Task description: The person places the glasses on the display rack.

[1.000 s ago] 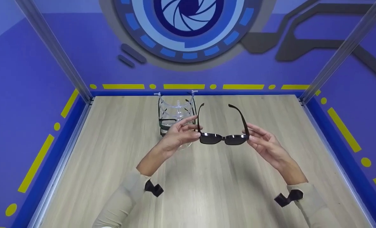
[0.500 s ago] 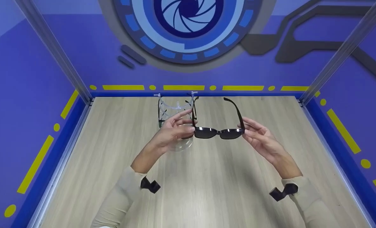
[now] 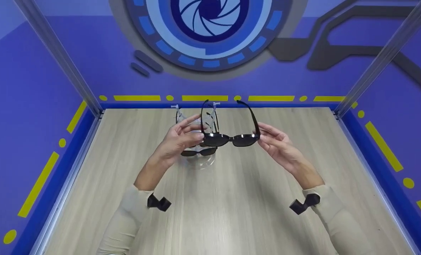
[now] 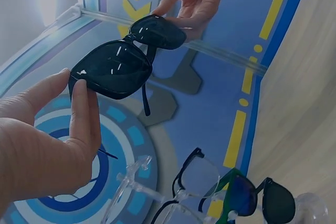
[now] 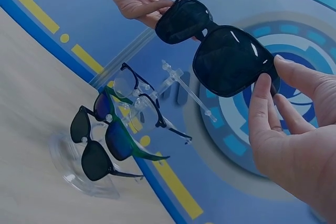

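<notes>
A pair of black sunglasses (image 3: 246, 140) is held up in the air, temples unfolded and pointing away from me. My left hand (image 3: 173, 143) pinches the left hinge corner between thumb and fingers. At the opposite corner, my right hand (image 3: 281, 148) grips the frame the same way. Behind and below them stands a clear glasses display stand (image 5: 195, 97), partly hidden by my left hand in the head view. Its top crossbar is bare in the right wrist view. Lower down it carries clear-lens glasses (image 5: 144, 111), green-framed sunglasses (image 5: 119, 139) and another black pair of sunglasses (image 5: 96, 160).
The stand's round transparent base (image 5: 63, 166) rests on a wood-grain table (image 3: 224, 212) near its back edge. Blue printed panels (image 3: 267, 81) and metal posts (image 3: 60, 53) enclose the table at the back and sides.
Both hands have carried the black sunglasses to the left and farther from me, so they now overlap the stand's right side. The lower black sunglasses on the stand have come into sight.
</notes>
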